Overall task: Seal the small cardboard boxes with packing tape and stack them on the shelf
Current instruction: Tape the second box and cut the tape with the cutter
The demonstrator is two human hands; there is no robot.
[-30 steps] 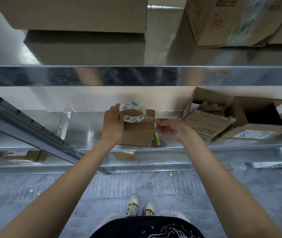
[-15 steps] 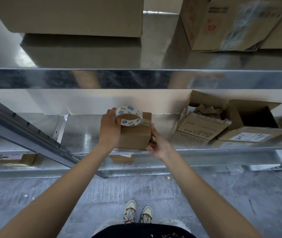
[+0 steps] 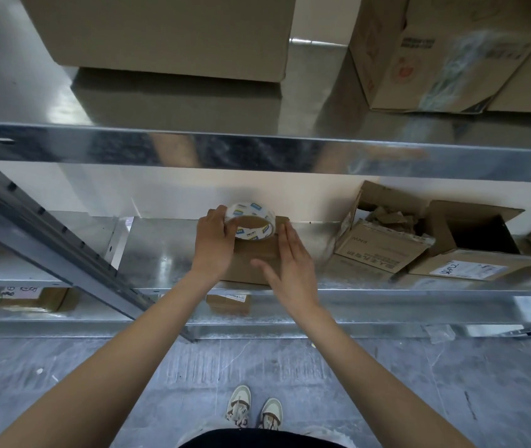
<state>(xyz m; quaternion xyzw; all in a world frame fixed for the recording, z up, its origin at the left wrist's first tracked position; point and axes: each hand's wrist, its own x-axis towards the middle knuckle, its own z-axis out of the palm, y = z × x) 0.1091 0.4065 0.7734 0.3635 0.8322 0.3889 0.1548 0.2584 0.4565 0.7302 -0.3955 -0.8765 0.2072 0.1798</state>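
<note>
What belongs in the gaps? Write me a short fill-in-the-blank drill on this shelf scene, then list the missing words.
1. The left hand grips the roll of ____ on top of the small cardboard box.
2. The right hand lies over the box with its fingers ____.
3. The box stands on a ____ shelf.
4. The two boxes to the right have their flaps ____.

Missing words: tape; straight; metal; open

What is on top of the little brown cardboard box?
A white roll of packing tape sits on the small brown cardboard box, gripped by the left hand. The flat right hand covers part of the top, hiding any tape strip there.
</note>
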